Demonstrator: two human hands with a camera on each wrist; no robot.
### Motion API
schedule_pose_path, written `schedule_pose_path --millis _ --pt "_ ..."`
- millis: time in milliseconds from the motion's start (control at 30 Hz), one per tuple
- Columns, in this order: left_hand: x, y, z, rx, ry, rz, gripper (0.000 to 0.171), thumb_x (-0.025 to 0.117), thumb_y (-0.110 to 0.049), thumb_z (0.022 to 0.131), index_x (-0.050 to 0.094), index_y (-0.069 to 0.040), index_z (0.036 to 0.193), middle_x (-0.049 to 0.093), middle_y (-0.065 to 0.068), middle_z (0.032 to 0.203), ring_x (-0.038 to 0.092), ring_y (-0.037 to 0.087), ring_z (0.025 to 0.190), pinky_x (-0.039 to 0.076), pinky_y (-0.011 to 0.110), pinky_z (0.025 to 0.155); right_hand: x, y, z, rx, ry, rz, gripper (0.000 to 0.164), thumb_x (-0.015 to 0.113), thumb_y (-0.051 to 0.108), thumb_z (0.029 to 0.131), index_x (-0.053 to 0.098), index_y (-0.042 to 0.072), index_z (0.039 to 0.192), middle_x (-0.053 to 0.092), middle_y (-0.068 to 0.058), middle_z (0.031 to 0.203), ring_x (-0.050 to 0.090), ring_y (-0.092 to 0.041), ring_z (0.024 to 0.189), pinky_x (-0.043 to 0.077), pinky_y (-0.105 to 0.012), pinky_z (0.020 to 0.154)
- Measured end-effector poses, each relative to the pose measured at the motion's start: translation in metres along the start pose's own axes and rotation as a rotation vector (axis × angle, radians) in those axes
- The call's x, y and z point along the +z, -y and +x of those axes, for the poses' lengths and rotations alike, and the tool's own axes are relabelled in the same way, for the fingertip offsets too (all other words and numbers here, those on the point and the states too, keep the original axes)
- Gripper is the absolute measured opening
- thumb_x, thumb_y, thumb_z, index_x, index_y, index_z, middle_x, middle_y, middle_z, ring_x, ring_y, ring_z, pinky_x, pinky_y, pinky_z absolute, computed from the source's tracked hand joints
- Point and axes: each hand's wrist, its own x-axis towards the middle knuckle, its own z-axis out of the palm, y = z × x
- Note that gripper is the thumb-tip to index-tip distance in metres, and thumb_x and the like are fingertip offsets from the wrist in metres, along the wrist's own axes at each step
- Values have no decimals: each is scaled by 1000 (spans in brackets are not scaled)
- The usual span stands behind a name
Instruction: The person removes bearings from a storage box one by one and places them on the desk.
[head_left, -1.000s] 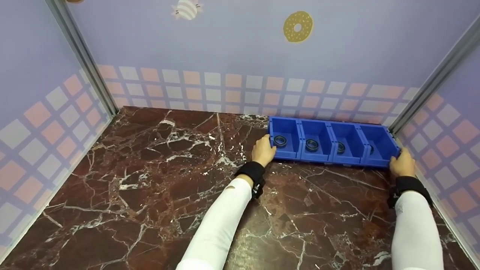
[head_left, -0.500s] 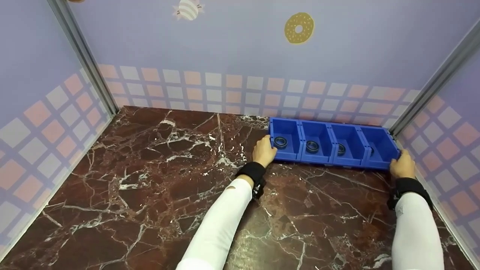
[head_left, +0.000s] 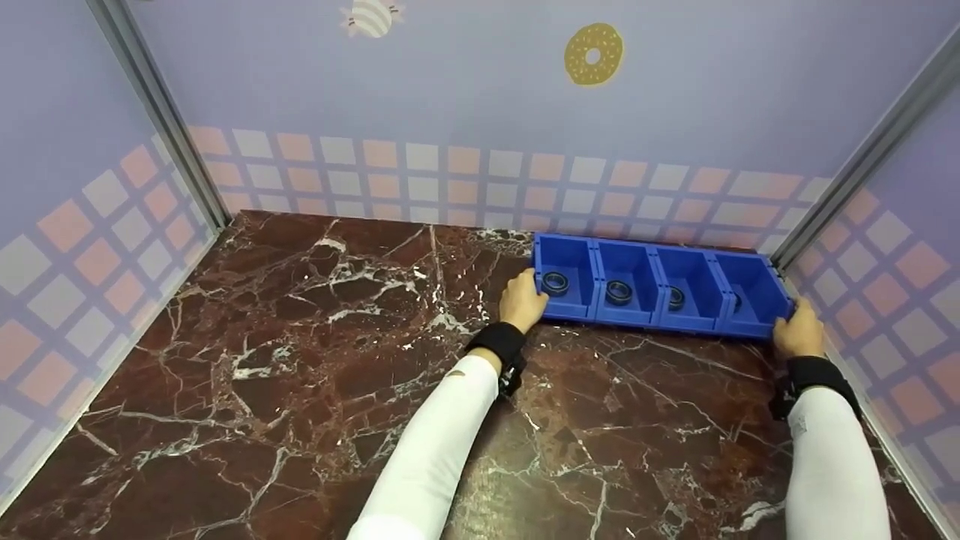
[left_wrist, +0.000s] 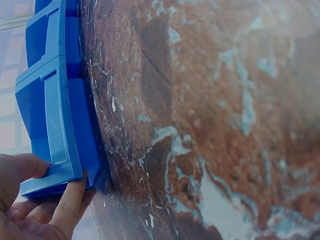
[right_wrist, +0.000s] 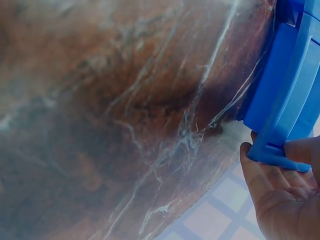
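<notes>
A row of joined blue storage bins (head_left: 660, 321) stands along the back wall at the right of the head view. Black-and-metal ring bearings lie inside, one per bin: the leftmost bearing (head_left: 555, 283), a second bearing (head_left: 619, 292), a third bearing (head_left: 675, 298), and the rightmost, mostly hidden by a divider. My left hand (head_left: 523, 301) grips the row's left end; in the left wrist view its thumb (left_wrist: 30, 165) lies over the rim and the fingers curl beneath. At the right end my right hand (head_left: 799, 330) holds likewise, thumb (right_wrist: 300, 150) on the rim, fingers around the outer side.
The dark red marble-patterned tabletop (head_left: 300, 420) stretches left and forward of the bins. A patterned back wall (head_left: 420, 90) rises right behind them. Close beside my right hand is the right side wall (head_left: 911, 330), with a grey metal corner post (head_left: 847, 176).
The head view has shifted slightly. Both hands keep their hold at the ends, and the bin row with its bearings stays in place against the back wall.
</notes>
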Motion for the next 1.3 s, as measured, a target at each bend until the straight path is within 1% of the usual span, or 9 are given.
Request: schedule_pose_path --millis 200,400,533,733,867,1067,1300 --pt "-3 2 -1 -3 0 -3 51 68 -11 95 57 -5 145 69 20 135 71 39 117 58 50 97 0 0 -4 -27 6 -18 56 39 2 95 28 -23 144 39 -53 138 39 -68 131 33 -70 115" --pt "-6 5 -4 -17 5 -1 51 68 -10 95 58 -6 144 69 19 135 71 39 116 59 51 96 0 0 -8 -57 21 -31 54 40 2 95 29 -26 140 40 -55 135 41 -69 128 34 -71 113" --pt "-9 7 -7 -2 -3 5 50 68 -10 94 59 -5 143 70 20 134 72 39 114 59 51 94 0 1 -12 -89 7 -23 52 42 1 94 31 -26 137 41 -55 132 42 -69 126 34 -72 112" --pt "-15 10 -13 14 3 24 49 68 -11 94 59 -4 143 69 20 134 71 39 116 58 49 97 -1 5 -19 -78 27 -20 56 42 1 96 28 -28 142 39 -54 136 38 -67 132 31 -70 115" --pt "-18 12 -15 25 -2 31 49 68 -11 94 59 -3 142 69 21 133 71 39 117 58 49 98 -1 6 -22 -86 33 -12 57 42 0 96 26 -29 143 38 -55 137 37 -66 133 31 -71 115" --pt "-22 16 -19 16 -9 35 49 70 -11 93 60 -4 141 71 20 131 71 38 117 58 48 98 3 7 -28 -103 17 3 57 44 1 96 29 -27 143 41 -55 135 42 -66 129 35 -70 112" --pt "-28 23 -25 59 -21 36 49 70 -9 91 61 -1 139 71 23 128 71 38 117 57 48 99 4 12 -38 -98 -1 40 56 45 0 96 31 -26 143 44 -53 134 45 -64 128 36 -69 111"
